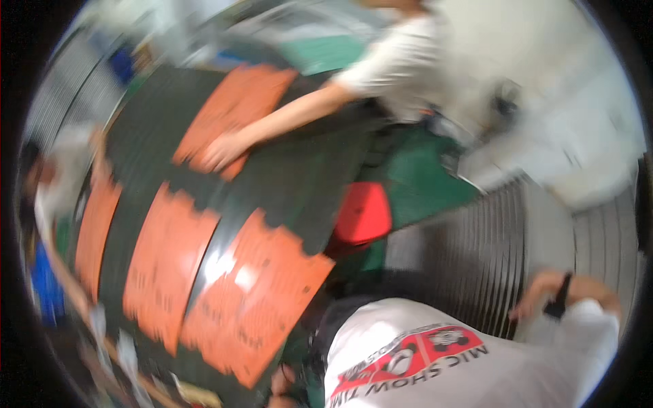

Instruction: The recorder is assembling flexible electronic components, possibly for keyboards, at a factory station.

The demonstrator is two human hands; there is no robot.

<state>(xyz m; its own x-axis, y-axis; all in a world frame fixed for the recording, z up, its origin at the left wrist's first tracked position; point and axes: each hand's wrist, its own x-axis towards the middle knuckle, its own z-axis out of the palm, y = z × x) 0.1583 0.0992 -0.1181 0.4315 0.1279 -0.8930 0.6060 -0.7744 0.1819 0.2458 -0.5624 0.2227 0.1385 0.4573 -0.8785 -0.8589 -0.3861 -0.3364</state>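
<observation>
My right hand [537, 296], a black band [559, 297] on its wrist, hangs out to the right beside the grey ribbed metal surface [469, 251]. Its fingers look apart and nothing shows in them, though motion blurs them. Low in the picture, my left hand [282, 382] is only partly visible near the table's close edge; its fingers are too smeared to read. Nearest to it lies a flat orange sheet with notched ends [272, 292] on the dark green table [299, 177]. A second notched orange sheet [166, 265] lies to its left.
Across the table, a co-worker's hand [228, 151] rests on another orange sheet [238, 102]. At the left, another person [64, 163] reaches toward a narrow orange sheet [97, 238]. A red stool [365, 212] stands by the table's right edge.
</observation>
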